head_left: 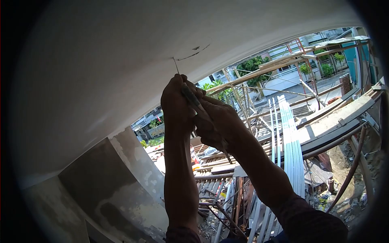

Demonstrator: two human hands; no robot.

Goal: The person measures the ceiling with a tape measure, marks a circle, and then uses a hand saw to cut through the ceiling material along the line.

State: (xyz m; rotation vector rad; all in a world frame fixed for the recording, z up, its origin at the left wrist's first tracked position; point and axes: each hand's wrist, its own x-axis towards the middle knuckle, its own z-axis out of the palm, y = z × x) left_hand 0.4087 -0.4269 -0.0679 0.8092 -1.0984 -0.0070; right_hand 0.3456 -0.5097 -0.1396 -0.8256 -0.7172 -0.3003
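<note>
Overhead, a thin rod [176, 66] reaches from my raised left hand [175, 99] up to a small mark on the pale ceiling [121, 77]. The fingers of that hand are closed around the rod's lower end. My right hand [216, 115] presses close against it, its fingers wrapped round a long slim tool [193, 99] with a worn greyish-green upper part. The tool's narrow lower end sticks out below the right hand, by the wrist. The hands are in shade, and I cannot tell whether rod and tool are one piece. Beside the rod runs a dark crack [194, 53].
Scaffolding poles [263, 73] stand outside, past the ceiling's edge. Long light metal strips [292, 150] slope down to the right below me. Planks, pipes and rubble [214, 184] lie beneath. A patchy plastered wall [121, 190] rises on the left.
</note>
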